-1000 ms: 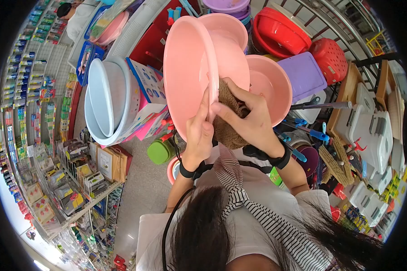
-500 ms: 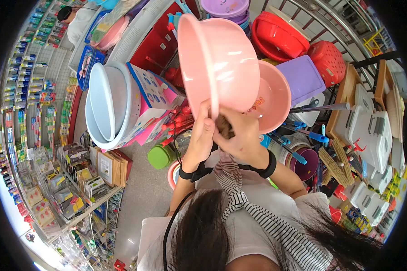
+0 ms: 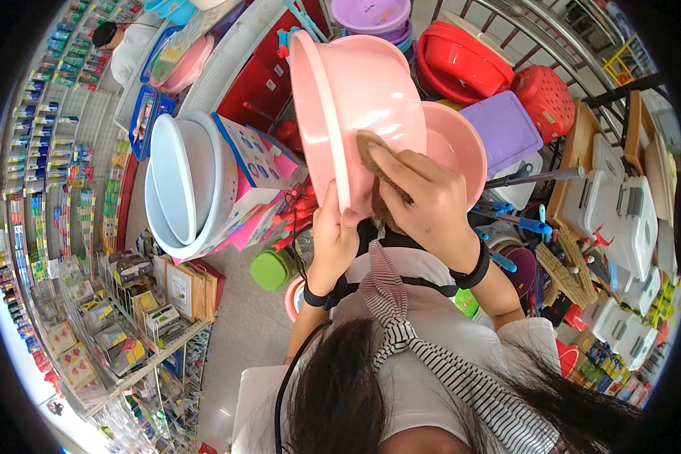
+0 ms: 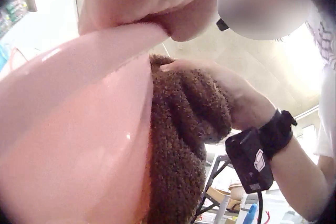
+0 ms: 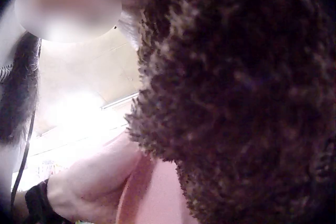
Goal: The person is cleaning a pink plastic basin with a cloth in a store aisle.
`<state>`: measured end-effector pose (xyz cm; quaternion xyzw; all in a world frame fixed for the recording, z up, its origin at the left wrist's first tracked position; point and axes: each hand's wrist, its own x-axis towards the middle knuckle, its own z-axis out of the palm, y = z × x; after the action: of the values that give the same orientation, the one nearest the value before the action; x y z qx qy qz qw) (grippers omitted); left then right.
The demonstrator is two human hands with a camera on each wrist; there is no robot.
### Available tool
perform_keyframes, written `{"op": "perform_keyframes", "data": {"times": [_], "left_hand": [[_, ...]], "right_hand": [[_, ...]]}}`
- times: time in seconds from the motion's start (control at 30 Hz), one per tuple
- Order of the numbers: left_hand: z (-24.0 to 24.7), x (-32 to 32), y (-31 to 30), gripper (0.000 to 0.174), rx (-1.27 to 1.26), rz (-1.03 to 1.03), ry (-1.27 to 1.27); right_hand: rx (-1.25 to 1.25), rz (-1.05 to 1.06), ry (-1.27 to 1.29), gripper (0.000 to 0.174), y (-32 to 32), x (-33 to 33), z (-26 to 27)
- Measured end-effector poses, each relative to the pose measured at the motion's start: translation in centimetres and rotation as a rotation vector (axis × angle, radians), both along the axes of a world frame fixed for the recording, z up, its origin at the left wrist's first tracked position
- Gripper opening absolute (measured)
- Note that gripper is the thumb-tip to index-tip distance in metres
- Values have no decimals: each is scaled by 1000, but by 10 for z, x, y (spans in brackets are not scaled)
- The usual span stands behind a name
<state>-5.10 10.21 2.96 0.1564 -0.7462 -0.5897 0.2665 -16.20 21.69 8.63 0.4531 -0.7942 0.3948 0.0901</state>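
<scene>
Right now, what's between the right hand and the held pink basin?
Brown cloth: the right hand holds it against the outside of the pink basin, shown in head and left wrist views.

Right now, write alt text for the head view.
A person's left hand grips the rim of a tilted pink basin while the right hand holds a brown cloth against its outside. Light-blue basins stand at picture left.

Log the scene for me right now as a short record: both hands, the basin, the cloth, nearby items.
Left hand: grips the pink basin by its rim
Right hand: holds the brown cloth
Basin: tilted on edge, opening facing left in the head view
Cloth: bunched, against the basin's outer wall
Nearby: another pink basin, pale blue basins
</scene>
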Motion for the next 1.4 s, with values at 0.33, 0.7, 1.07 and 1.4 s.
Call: {"op": "perform_keyframes", "data": {"times": [0.33,0.7,1.07,1.4], "left_hand": [[7,-3,-15,65,-37,-38,59],[15,5,-6,62,-115,-117,-111],[22,6,-10,38,-233,-250,-207],[19,13,-13,30,-279,-244,-210]], "right_hand": [[-7,210,38,35,0,18,-17],[-1,36,40,42,2,22,-11],[7,36,-54,32,9,-20,9],[62,4,-124,34,8,-35,5]]}}
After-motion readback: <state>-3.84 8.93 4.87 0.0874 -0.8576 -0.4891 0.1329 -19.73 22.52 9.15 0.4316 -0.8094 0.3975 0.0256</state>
